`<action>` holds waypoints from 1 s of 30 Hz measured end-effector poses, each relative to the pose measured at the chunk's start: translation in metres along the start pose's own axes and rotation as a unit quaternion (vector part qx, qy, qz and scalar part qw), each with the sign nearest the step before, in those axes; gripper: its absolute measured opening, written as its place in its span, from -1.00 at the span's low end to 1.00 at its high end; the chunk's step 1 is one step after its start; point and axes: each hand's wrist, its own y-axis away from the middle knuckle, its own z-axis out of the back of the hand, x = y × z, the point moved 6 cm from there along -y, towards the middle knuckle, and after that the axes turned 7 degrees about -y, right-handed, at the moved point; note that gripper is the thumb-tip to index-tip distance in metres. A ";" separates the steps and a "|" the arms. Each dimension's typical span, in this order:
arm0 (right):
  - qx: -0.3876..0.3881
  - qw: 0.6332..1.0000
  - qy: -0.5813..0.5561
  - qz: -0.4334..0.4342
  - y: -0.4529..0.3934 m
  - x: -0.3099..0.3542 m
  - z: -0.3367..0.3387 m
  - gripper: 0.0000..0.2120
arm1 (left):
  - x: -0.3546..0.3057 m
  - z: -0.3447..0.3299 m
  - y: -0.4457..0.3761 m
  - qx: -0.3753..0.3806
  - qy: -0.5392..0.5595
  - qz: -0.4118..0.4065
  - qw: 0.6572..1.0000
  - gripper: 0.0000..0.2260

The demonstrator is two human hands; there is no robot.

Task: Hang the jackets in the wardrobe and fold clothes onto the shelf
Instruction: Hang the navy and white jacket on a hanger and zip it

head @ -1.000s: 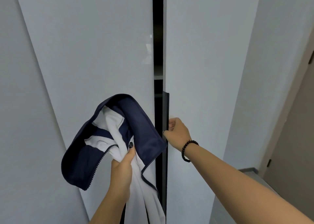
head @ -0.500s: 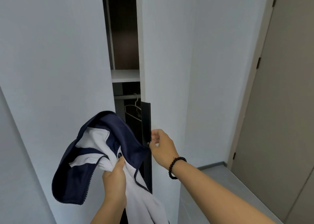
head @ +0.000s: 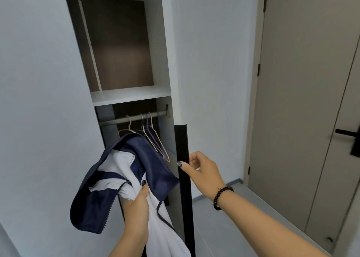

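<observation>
Navy-and-white zip jacket (head: 124,180) is bunched in the left hand (head: 136,208), whose fingers curl round a fold of the white lining with the thumb pressed on top. It hangs in front of the lower part of the wardrobe opening, its hood drooping to the left and its white body trailing down past the wrist. Right hand (head: 202,171) pinches the black vertical handle strip (head: 184,178) on the edge of the pale grey wardrobe door (head: 210,65), thumb on the front face and fingers curled behind; a black bead bracelet (head: 222,197) sits on that wrist. Inside, a white shelf (head: 130,96) lies above a metal hanging rail (head: 134,117). Several thin wire hangers (head: 153,137) hang from the rail, just behind the raised jacket, which hides their lower left parts. A second pale grey door panel (head: 39,100) borders the opening on the left. To the right stands a beige room door (head: 303,100) with a black lever handle (head: 348,135).
</observation>
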 end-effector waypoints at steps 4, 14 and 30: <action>-0.066 0.998 0.014 -0.010 0.002 -0.010 0.033 -0.79 | -0.002 -0.022 -0.004 0.021 -0.010 -0.010 1.000 -0.61; -0.159 0.985 -0.008 -0.065 0.002 -0.036 0.119 -0.83 | 0.003 -0.095 0.007 0.115 -0.090 -0.031 0.989 -0.74; -0.151 0.972 0.050 0.175 0.031 0.013 0.085 -0.66 | -0.070 -0.156 -0.006 0.226 -0.131 -0.121 0.958 -0.71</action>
